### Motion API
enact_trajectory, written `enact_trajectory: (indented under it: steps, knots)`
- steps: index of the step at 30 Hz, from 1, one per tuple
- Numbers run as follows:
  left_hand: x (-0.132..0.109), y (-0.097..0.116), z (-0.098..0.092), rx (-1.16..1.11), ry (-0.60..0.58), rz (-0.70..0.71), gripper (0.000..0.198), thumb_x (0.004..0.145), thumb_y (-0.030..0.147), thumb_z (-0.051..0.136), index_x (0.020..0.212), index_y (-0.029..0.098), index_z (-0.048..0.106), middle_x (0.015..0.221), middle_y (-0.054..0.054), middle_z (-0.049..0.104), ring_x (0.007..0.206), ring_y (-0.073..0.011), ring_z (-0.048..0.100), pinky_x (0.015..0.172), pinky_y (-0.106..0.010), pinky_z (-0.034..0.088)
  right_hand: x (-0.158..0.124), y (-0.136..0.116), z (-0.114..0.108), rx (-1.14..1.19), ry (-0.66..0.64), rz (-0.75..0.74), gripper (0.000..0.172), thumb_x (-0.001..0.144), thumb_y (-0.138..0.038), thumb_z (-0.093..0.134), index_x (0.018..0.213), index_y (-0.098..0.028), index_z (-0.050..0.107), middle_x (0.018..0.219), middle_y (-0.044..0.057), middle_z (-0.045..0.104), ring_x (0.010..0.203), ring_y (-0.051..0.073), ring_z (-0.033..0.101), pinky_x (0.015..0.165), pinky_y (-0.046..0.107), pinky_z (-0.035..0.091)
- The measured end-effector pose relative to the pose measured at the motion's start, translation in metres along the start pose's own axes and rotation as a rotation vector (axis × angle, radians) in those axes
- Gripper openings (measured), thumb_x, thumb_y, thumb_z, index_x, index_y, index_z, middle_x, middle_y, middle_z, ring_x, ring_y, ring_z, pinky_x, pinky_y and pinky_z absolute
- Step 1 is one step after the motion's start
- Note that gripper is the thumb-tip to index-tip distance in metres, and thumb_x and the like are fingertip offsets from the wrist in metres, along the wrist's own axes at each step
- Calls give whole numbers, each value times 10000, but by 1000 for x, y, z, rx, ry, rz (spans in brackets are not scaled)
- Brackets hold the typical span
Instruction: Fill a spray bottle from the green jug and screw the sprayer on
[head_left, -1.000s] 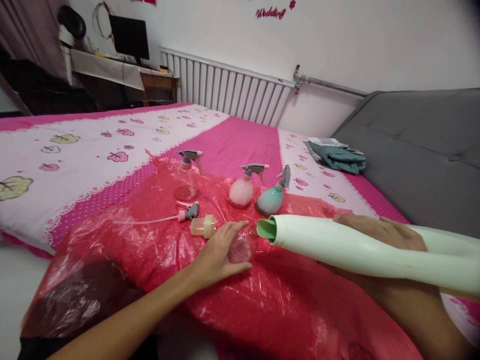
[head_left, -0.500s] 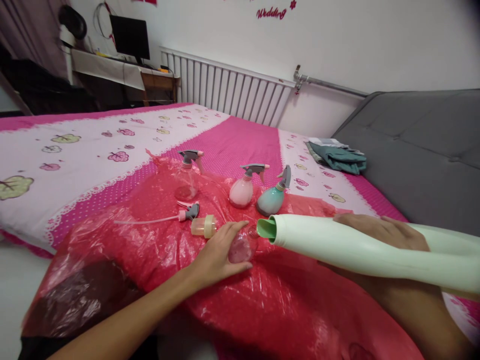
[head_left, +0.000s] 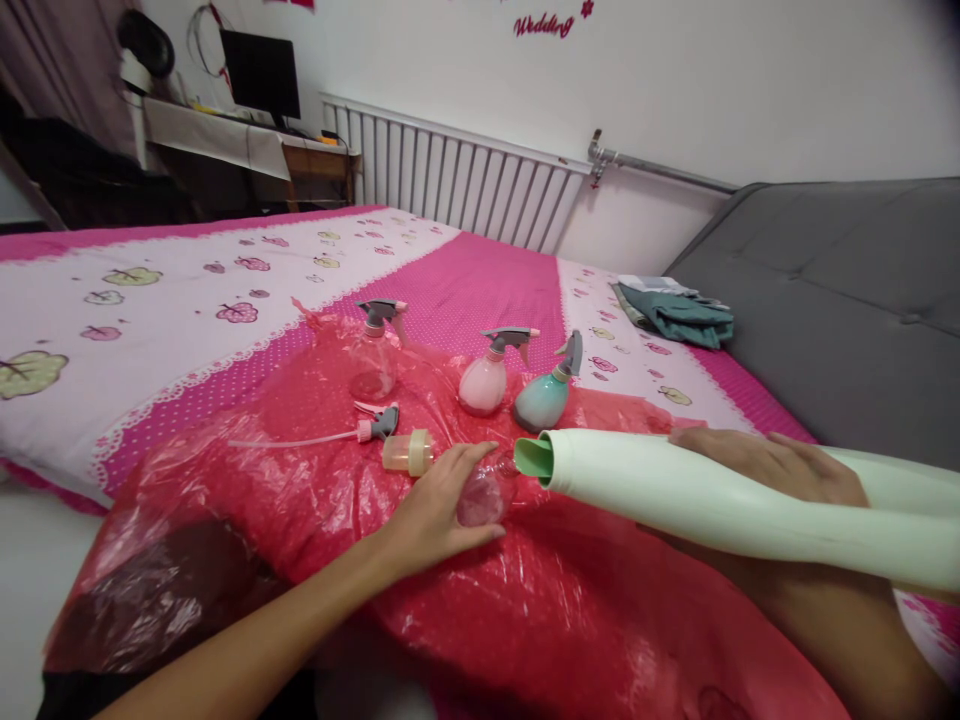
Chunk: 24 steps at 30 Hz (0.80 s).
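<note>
My left hand [head_left: 439, 505] is curled around a clear pinkish spray bottle [head_left: 481, 495] without its spray head, on a red plastic sheet [head_left: 585, 620]. In my right hand [head_left: 780, 465] is a pale green plastic jug [head_left: 675, 490], tipped on its side. Its green spout [head_left: 534, 457] is right at the bottle's neck; whether they touch I cannot tell. Left of the bottle lie a small clear cup with a cream collar [head_left: 409, 454] and a loose spray head [head_left: 377, 424] with a long tube. Liquid flow is not discernible.
Behind stand a clear spray bottle [head_left: 373, 365], a pink one [head_left: 482, 385] and a teal one [head_left: 541, 400], all with spray heads. The sheet covers part of a patterned bed [head_left: 495, 270]. Folded cloths [head_left: 675, 310] lie near the grey headboard [head_left: 840, 260].
My right hand and the jug have shifted very slightly. My left hand and the bottle look the same as before.
</note>
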<state>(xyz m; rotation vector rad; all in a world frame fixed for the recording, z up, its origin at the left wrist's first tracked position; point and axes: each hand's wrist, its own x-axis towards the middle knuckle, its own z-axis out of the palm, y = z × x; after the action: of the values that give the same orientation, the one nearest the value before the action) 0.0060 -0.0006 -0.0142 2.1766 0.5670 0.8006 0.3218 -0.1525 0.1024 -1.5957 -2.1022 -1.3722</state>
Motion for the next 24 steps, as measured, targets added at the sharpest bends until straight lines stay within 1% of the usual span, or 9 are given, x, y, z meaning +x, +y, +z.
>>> enact_trajectory:
  steps: [4,10,13,18,24]
  knots:
    - [0,1,0,6,-1,5,842,878,329,864,1598,298,427,1555,-156,587,1426,-391,596,1207,-627,484,0,-1,-2,15,-26,35,379,1011,-454,512,1278,-208,619,1111,134,809,912,330,778,871,481,470]
    - [0,3,-1,-3,0,-1,846,874,329,869,1602,299,439,1540,-151,604,1418,-390,604,1208,-616,485,1,1,-1,14,-3,-5,406,990,-502,546,1273,-222,626,1091,106,816,883,314,779,856,465,476]
    - [0,1,-1,-6,3,4,845,879,332,864,1605,313,432,1551,-146,596,1424,-391,602,1205,-627,483,2,-3,-3,39,-20,38,382,1007,-469,528,1281,-216,614,1100,119,813,900,326,781,866,474,486]
    - [0,-1,1,-6,4,12,846,875,336,868,1598,306,429,1547,-150,595,1425,-397,599,1207,-633,480,3,-11,-7,63,-41,92,384,1024,-487,518,1271,-208,613,1104,137,799,939,346,778,926,502,490]
    - [1,-1,1,9,-3,4,837,882,331,864,1585,283,415,1540,-163,590,1422,-391,599,1208,-630,482,7,-11,-8,61,-4,55,405,1055,-505,480,1238,-178,633,1074,142,805,875,328,778,883,487,472]
